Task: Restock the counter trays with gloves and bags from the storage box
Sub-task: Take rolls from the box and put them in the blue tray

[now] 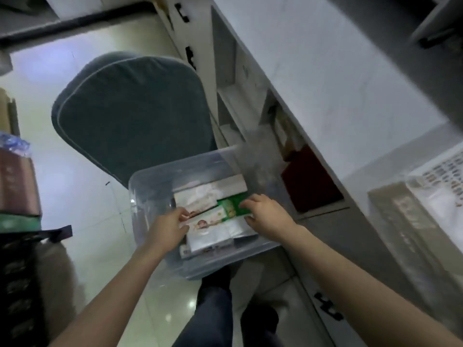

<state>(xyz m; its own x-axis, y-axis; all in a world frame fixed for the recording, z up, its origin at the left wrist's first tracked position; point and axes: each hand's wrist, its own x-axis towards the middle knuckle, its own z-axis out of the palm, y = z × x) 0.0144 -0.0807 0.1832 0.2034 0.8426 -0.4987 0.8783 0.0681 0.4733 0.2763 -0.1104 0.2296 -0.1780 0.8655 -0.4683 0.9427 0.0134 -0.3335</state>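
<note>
1. The clear storage box (142,196) sits on the floor, holding white packets (215,231) and a green packet (228,208).
2. Inside the box, the left hand (170,227) pinches a white packet's left edge between its fingers and thumb.
3. The right hand (268,217) curls its fingers over the green packet, clamping it.
4. Beyond the box stands a grey chair cushion (132,116). To the box's right rises the white counter (325,71).
</note>
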